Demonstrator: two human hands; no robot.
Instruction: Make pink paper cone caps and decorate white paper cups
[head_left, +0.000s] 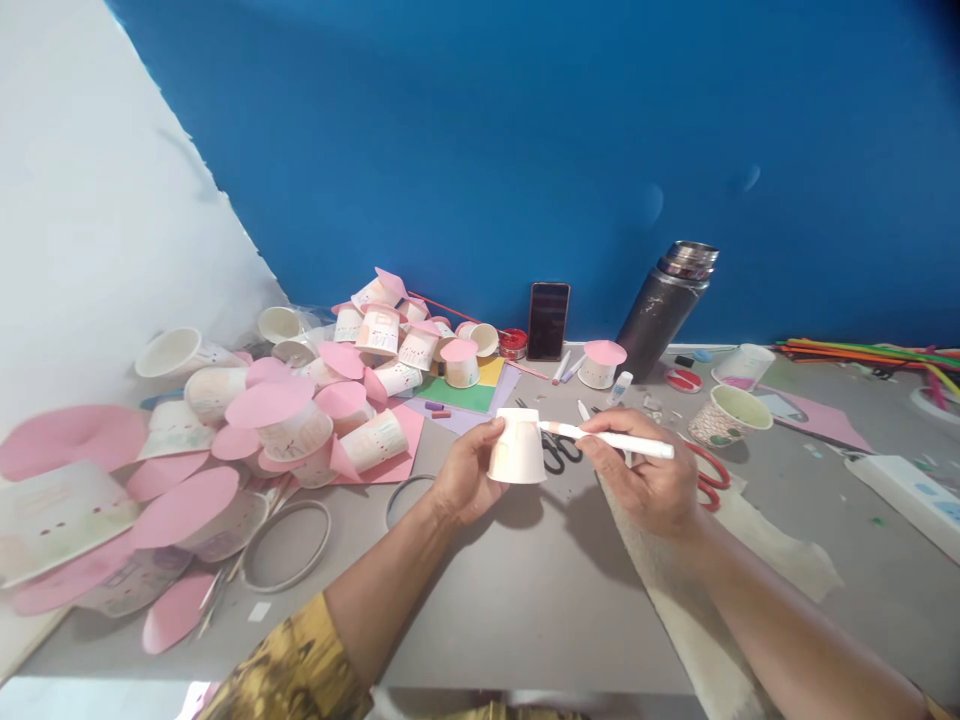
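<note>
Left hand: we see the left hand (465,480) closed on 1 white paper cup (517,450), with the thumb on the near side and the fingers behind it.
Cup: it is held upside down, base up and mouth down, just above the grey table (540,610), in the middle of our view.
Right hand: the right hand (649,485) grips a white marker (611,438) between thumb and fingers. The marker lies almost level and points left.
Contact: the marker tip meets the cup's right wall near the base.
Under the hands: black scissors (561,452) lie just behind the cup, and red scissors (709,478) lie beside the right hand.
Left of table: we see a heap of decorated cups with pink paper discs (300,405) and a metal ring (289,545).
Back wall: a dark phone (548,320) leans upright, and a steel flask (664,310) stands to its right.
Right of table: 1 green-patterned cup (727,415) stands open end up.
</note>
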